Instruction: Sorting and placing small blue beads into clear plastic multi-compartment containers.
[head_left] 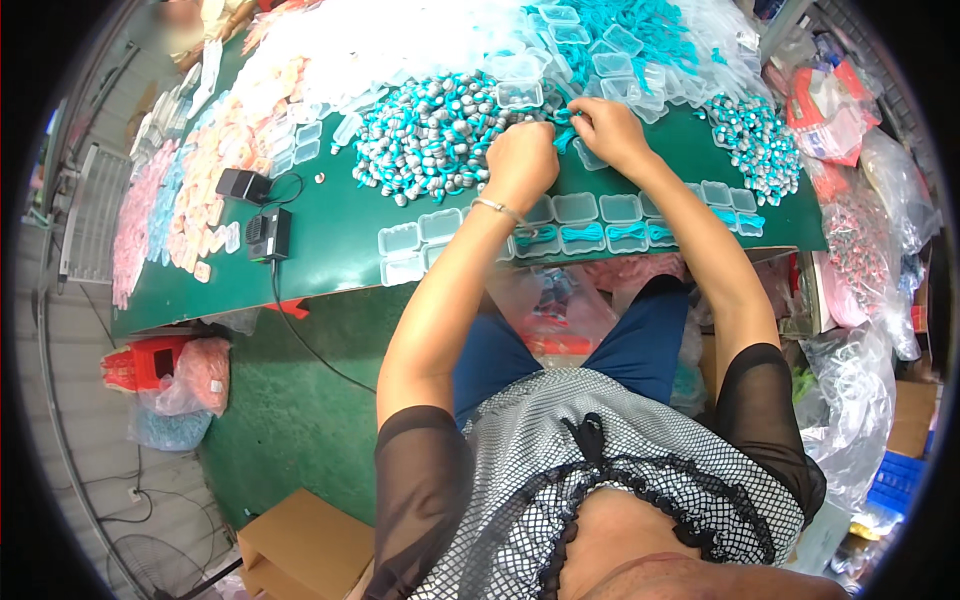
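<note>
Over the green table, my left hand (523, 160) is closed in a fist, with its fingertips mostly hidden. My right hand (612, 133) is closed in a pinch just to its right. A teal cord (564, 128) shows in the narrow gap between them, gripped at both sides. Left of my fist spreads a heap of grey-and-teal bead-like pieces (425, 135). Below my hands runs a row of open clear plastic boxes (575, 209); several of their near halves hold folded teal cord (582, 233).
More clear boxes (520, 94) and loose teal cords (640, 40) lie at the back. A second bead heap (755, 145) sits at right. Peach pieces (200, 215), a small black speaker-like device (268, 235) and its cable are at left. Plastic bags (850, 400) crowd the right side.
</note>
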